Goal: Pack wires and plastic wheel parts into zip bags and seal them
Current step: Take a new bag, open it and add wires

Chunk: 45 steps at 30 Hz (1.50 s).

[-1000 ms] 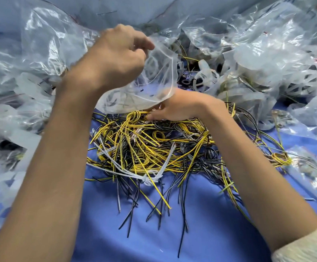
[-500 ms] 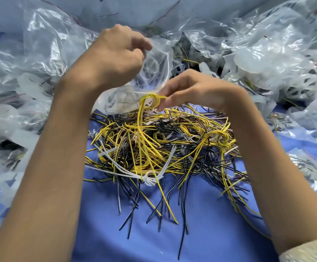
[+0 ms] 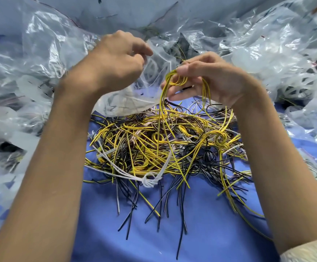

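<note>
The left hand (image 3: 116, 59) is raised over the far middle of the desk (image 3: 191, 227), its fingers curled and pinching the upper edge of a clear zip bag (image 3: 133, 97), which hangs down from the grip to the far edge of the wire pile (image 3: 154, 146). Pale spokes of a plastic wheel part (image 3: 155, 68) show through the bag just beside the left fingers. The right hand (image 3: 212, 82) is close beside the bag at the same height, thumb and fingertips pinching a small coil of yellow wire (image 3: 175, 81); the coil's loose tails drop straight down into the pile. The pile lies at the desk's middle, a tangle of yellow and black wires, with black ends fanning toward the near edge. A knotted white cord (image 3: 149, 180) rests on the pile's near side. Crumpled clear bags are heaped along the left edge (image 3: 19, 76) and along the far and right edges (image 3: 278, 53). A pale sleeve (image 3: 310, 250) shows at the near right corner.
</note>
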{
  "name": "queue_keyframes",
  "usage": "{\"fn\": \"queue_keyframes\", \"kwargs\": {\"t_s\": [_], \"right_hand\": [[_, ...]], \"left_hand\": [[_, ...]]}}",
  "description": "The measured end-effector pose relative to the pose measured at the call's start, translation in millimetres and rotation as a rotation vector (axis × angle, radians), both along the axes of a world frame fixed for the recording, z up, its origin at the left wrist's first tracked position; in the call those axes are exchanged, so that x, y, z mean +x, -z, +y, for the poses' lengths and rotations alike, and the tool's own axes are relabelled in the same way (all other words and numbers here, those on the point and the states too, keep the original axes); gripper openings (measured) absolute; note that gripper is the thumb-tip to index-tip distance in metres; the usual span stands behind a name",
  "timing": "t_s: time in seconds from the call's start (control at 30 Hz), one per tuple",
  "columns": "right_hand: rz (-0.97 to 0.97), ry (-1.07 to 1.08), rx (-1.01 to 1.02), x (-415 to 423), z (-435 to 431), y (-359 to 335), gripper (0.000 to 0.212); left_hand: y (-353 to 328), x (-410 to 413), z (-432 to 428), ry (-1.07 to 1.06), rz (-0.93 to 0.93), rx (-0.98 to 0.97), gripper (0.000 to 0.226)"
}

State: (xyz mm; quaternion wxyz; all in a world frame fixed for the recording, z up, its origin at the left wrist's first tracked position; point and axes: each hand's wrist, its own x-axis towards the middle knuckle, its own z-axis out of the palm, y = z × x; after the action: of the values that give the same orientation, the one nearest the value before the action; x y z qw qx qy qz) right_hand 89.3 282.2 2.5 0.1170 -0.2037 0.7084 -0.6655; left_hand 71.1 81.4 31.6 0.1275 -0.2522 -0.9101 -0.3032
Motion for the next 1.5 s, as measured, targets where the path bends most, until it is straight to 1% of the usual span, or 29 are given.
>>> {"fn": "queue_keyframes", "kwargs": {"t_s": [0.03, 0.1, 0.13, 0.2, 0.27, 0.37, 0.43, 0.5, 0.6, 0.77, 0.87, 0.97, 1.0, 1.03, 1.1, 1.17, 1.2, 1.27, 1.33, 1.37, 1.43, 1.5], "right_hand": [[0.017, 0.037, 0.022, -1.0, -0.5, 0.7, 0.028], [0.041, 0.080, 0.069, -2.5, -1.7, 2.4, 0.023], [0.056, 0.091, 0.087, -2.5, -2.6, 2.1, 0.023], [0.079, 0.088, 0.086, -1.4, -4.5, 0.2, 0.024], [0.084, 0.082, 0.043, -0.9, -6.3, -1.5, 0.028], [0.026, 0.066, -0.070, 1.3, -7.8, -4.6, 0.019], [-0.002, 0.037, -0.105, 3.8, -7.9, -6.2, 0.013], [-0.009, 0.015, -0.109, 5.9, -7.4, -7.8, 0.002], [-0.010, 0.006, -0.079, 6.8, -4.4, -8.6, 0.020], [0.083, 0.028, 0.127, 8.8, -6.4, -11.6, 0.017], [0.120, 0.026, 0.174, 7.6, -10.9, -12.9, 0.018], [0.073, 0.028, 0.195, 5.5, -15.8, -13.8, 0.033], [0.053, 0.034, 0.201, 4.7, -16.9, -14.2, 0.038], [0.050, 0.040, 0.214, 4.1, -17.4, -14.6, 0.039], [0.102, 0.049, 0.264, 3.9, -17.2, -14.9, 0.031], [0.187, 0.063, 0.338, 4.9, -17.2, -15.5, 0.025], [0.229, 0.067, 0.374, 5.6, -17.6, -15.6, 0.024], [0.295, 0.072, 0.443, 7.5, -18.8, -15.7, 0.024], [0.345, 0.094, 0.531, 8.8, -20.2, -16.7, 0.023], [0.368, 0.108, 0.576, 9.4, -21.1, -17.5, 0.023], [0.404, 0.153, 0.639, 9.1, -23.1, -18.9, 0.027], [0.440, 0.201, 0.708, 8.0, -22.7, -20.9, 0.030]], "left_hand": [[0.0, 0.3, 0.6, 0.012, -0.011, -0.008, 0.036], [-0.5, 1.7, 1.5, 0.047, -0.041, -0.037, 0.035], [-1.0, 3.1, 1.9, 0.065, -0.060, -0.056, 0.039], [-2.2, 5.9, 2.5, 0.090, -0.096, -0.080, 0.050], [-3.3, 8.3, 2.6, 0.101, -0.109, -0.075, 0.046], [-3.0, 9.1, 1.6, 0.110, -0.113, -0.075, 0.050], [-2.5, 8.4, 1.8, 0.119, -0.107, -0.078, 0.043], [-2.3, 7.0, 2.0, 0.127, -0.107, -0.071, 0.036], [-3.0, 9.0, 1.4, 0.138, -0.138, -0.063, 0.051], [-4.2, 9.3, 0.8, 0.133, -0.079, -0.090, 0.048], [-5.9, 11.9, 0.7, 0.108, -0.115, -0.032, 0.051], [-4.4, 7.9, -0.1, 0.058, -0.152, 0.039, 0.037], [-3.0, 6.0, -0.2, 0.036, -0.136, 0.043, 0.038], [-2.7, 4.8, -0.5, 0.001, -0.147, 0.076, 0.045], [-2.5, 2.1, -2.2, -0.038, -0.180, 0.166, 0.061], [-0.6, -0.7, -4.0, -0.015, -0.142, 0.140, 0.064], [0.2, -1.2, -4.8, 0.002, -0.116, 0.108, 0.061], [1.7, -1.0, -4.9, 0.020, -0.077, 0.074, 0.047], [3.0, -2.3, -4.3, 0.036, -0.070, 0.084, 0.033], [3.3, -2.8, -4.0, 0.039, -0.065, 0.085, 0.030], [4.5, -4.0, -3.5, 0.042, -0.055, 0.088, 0.028], [5.6, -5.3, -4.0, 0.029, -0.025, 0.082, 0.031]]}}
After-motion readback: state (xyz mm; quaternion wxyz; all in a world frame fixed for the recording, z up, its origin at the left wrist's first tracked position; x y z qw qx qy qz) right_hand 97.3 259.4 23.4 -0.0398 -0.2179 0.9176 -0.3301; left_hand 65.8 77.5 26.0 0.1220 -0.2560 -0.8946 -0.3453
